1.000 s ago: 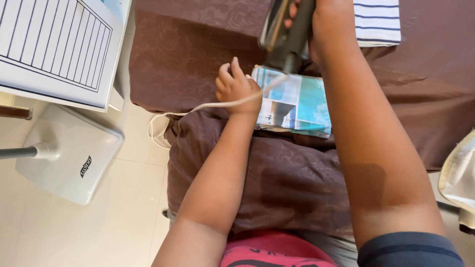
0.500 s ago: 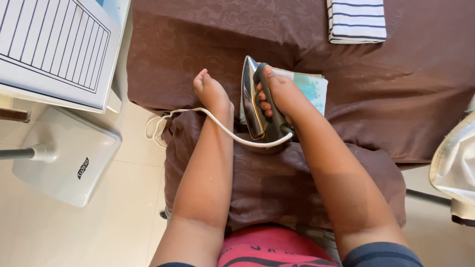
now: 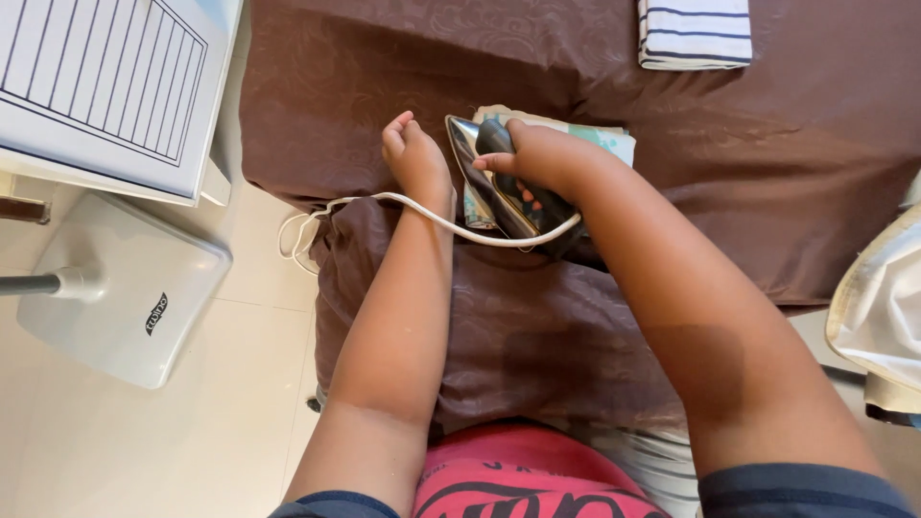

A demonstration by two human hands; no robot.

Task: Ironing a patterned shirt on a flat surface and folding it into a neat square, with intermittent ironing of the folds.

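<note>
The right hand [image 3: 547, 158] clamps the iron [image 3: 499, 182] over the folded cloth [image 3: 604, 142] on the brown bench [image 3: 767, 192], while the left hand [image 3: 414, 153], loosely curled, rests beside it; best keep the cord [image 3: 384, 201] clear and strokes slow.

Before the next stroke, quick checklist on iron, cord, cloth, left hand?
1. Grip: right hand wraps the iron handle. Ok.
2. Cord: it drapes over the left wrist, then loops off the table edge. Not ok.
3. Left hand: flat on the brown cover, close beside the iron's soleplate. Not ok.
4. Cloth: the folded light piece lies under the iron, mostly hidden. Flatness: cannot tell.
5. Striped cloth: far edge, apart from the iron. Ok.
6. Heat setting: cannot tell.
</note>
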